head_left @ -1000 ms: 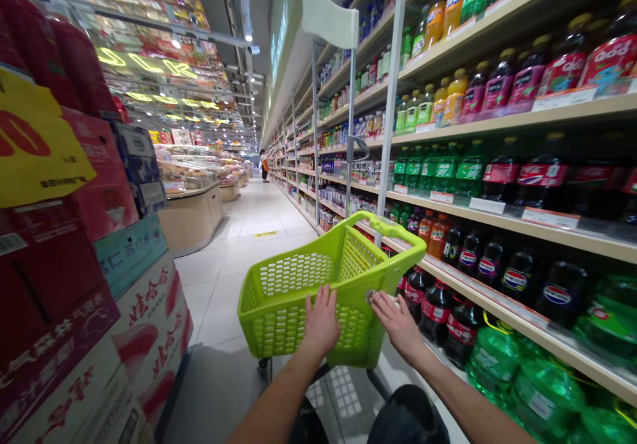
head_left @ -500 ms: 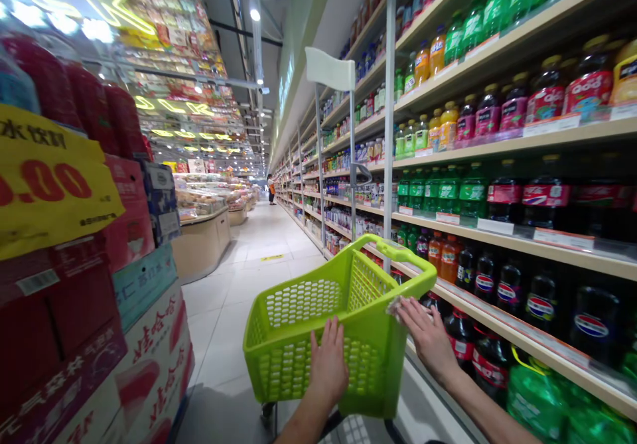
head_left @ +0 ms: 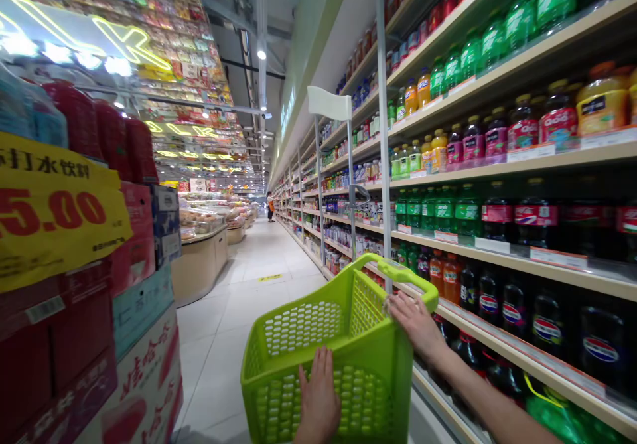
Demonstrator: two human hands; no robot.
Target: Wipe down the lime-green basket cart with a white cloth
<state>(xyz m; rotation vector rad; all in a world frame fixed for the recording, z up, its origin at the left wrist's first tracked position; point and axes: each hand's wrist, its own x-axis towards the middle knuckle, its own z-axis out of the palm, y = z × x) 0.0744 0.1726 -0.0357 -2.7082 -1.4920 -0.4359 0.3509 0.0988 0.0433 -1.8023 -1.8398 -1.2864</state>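
Note:
In the head view a lime-green plastic shopping cart (head_left: 318,358) with perforated sides stands at an angle. My left hand (head_left: 318,391) is at its near side, fingers stretched and flat, seemingly touching the wall just below the rim. Higher up, my right hand (head_left: 415,324) lies over the cart's upper rim, below the push handle (head_left: 405,271). A small crumpled pale cloth (head_left: 386,304) peeks out under its fingertips, pressed to the plastic; most of it is hidden by the fingers. The part of the basket I can see into holds nothing visible.
Shelves of bottled drinks (head_left: 497,245) line the right, close to my right arm. Stacked drink cartons (head_left: 64,344) with a yellow price sign (head_left: 60,212) stand at left. A tiled aisle (head_left: 213,338) runs ahead past display counters (head_left: 202,258) towards a distant person (head_left: 270,206).
My right hand and the cloth have slid slightly left along the cart's rim. My left hand appears a little lower and further left. The camera view has tilted up somewhat.

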